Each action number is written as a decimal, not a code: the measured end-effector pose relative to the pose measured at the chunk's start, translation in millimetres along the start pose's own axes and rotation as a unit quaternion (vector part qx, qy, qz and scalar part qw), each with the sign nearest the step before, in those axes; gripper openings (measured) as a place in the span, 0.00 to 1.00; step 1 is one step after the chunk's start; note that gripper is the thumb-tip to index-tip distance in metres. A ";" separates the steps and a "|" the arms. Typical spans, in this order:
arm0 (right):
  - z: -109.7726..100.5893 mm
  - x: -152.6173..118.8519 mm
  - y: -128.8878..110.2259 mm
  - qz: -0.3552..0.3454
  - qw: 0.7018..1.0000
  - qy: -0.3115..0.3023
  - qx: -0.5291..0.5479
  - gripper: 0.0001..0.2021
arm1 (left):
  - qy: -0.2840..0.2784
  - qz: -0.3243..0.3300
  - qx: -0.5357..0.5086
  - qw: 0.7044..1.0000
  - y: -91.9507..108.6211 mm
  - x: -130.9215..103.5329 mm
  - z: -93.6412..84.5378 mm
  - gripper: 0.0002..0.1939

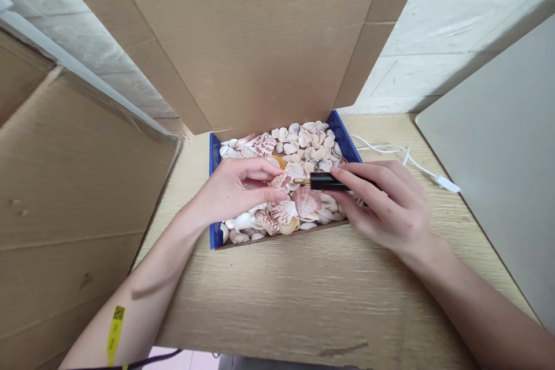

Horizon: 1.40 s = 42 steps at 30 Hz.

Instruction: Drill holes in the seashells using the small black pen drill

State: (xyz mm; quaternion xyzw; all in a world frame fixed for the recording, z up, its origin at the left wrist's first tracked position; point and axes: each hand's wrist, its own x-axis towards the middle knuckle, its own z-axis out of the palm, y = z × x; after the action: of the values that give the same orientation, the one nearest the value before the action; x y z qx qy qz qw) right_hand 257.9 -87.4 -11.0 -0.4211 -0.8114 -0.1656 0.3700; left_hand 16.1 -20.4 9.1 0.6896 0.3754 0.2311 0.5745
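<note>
Between the thumb and fingers of my left hand is a small brown-and-white speckled seashell. My right hand grips a black mini electric drill with a brass-coloured chuck. The drill lies level and its tip points left at the shell; whether the tip touches the shell I cannot tell. Both hands are above a shallow blue-sided cardboard box full of shells. Among them are a purplish scallop shell, a red-and-white scallop shell and several small white shells.
The box's tall cardboard lid stands up at the back. A large cardboard carton borders the left side, and a pale panel the right. A white cable lies on the wooden table behind my right hand.
</note>
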 end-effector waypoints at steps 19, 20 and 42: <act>4.7 -0.5 -0.5 0.109 0.993 -0.032 0.046 0.16 | 0.029 0.058 0.108 0.992 -5.6 2.7 -3.4 0.16; 4.7 -0.6 -0.5 0.112 0.992 -0.035 0.047 0.16 | 0.034 0.055 0.108 0.992 -5.3 2.7 -3.3 0.16; 5.4 -1.4 -1.5 0.070 0.997 0.022 0.005 0.16 | 0.002 -0.014 -0.008 1.000 -0.1 2.3 -1.5 0.18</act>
State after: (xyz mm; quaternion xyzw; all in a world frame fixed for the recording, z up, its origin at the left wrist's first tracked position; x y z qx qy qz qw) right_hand 254.7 -85.9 -15.6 -0.4715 -0.7722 -0.1445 0.4007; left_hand 16.3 -17.7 9.1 0.6790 0.3843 0.2272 0.5829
